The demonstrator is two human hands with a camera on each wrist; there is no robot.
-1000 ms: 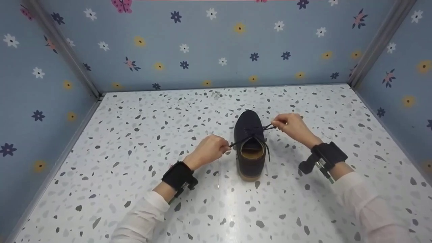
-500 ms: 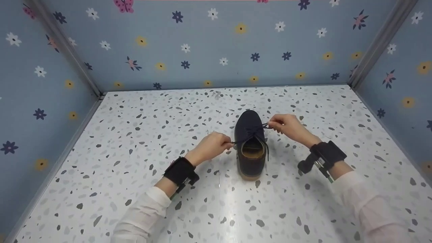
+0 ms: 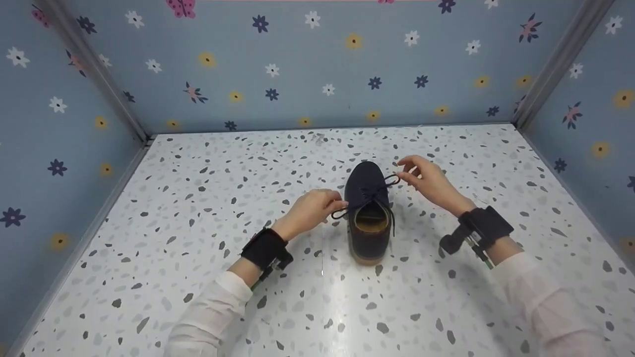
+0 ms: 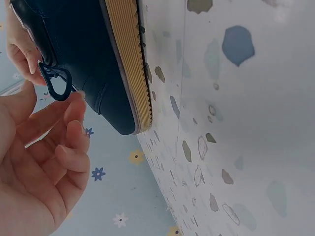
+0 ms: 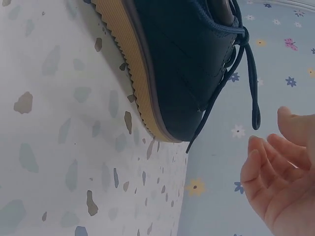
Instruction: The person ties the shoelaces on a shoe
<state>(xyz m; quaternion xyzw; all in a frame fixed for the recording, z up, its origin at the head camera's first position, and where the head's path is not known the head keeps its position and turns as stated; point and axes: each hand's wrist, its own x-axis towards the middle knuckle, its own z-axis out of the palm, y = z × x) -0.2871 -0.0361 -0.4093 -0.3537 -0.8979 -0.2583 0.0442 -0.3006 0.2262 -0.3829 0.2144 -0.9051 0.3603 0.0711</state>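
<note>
A dark navy lace-up shoe with a ribbed tan sole stands on the speckled surface, its toe pointing away from me. Its dark shoelace is tied in a bow with a loop out to each side. On the left, my left hand is beside one lace loop, thumb and fingers parted around it. The other lace loop sticks out free on the right. Just past its tip is my right hand, fingers loosely bent and apart from the thumb, holding nothing. One loose lace end hangs down the shoe's right side.
The white speckled tabletop spreads around the shoe. Blue flowered panels close off the back and both sides. Black straps with camera mounts sit on both wrists, below white sleeves.
Both hands pulled the lace loops outward, moved slightly toward the shoe, then let go. My right fingers have spread and risen away from the loop. The shoe has stayed in place.
</note>
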